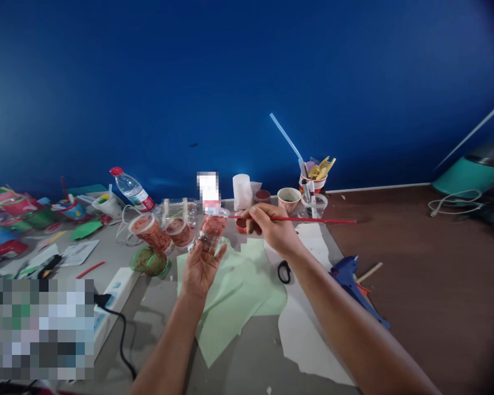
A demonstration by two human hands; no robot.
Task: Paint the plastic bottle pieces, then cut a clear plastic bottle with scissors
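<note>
My left hand [201, 269] is wrapped round the lower part of a clear plastic cup [212, 226] smeared with reddish-brown paint, holding it tilted above the green paper sheets [230, 291]. Between the fingers of my right hand [267, 225] is a thin red paintbrush [316, 220], its long handle pointing right and its other end at the cup's upper side. Just behind my right fingers sits a small container of red paint [241, 225], partly covered. Other paint-smeared plastic cups, one large [151, 231] and one smaller [179, 232], stand to the left.
A water bottle [134, 189] leans at the back left, near a green painted piece [150, 261] and a power strip [115, 299]. Behind are a white roll [241, 192], a paper cup [288, 200] and a cup of utensils [314, 174]. Scissors [284, 271] and a blue glue gun [352, 282] lie right.
</note>
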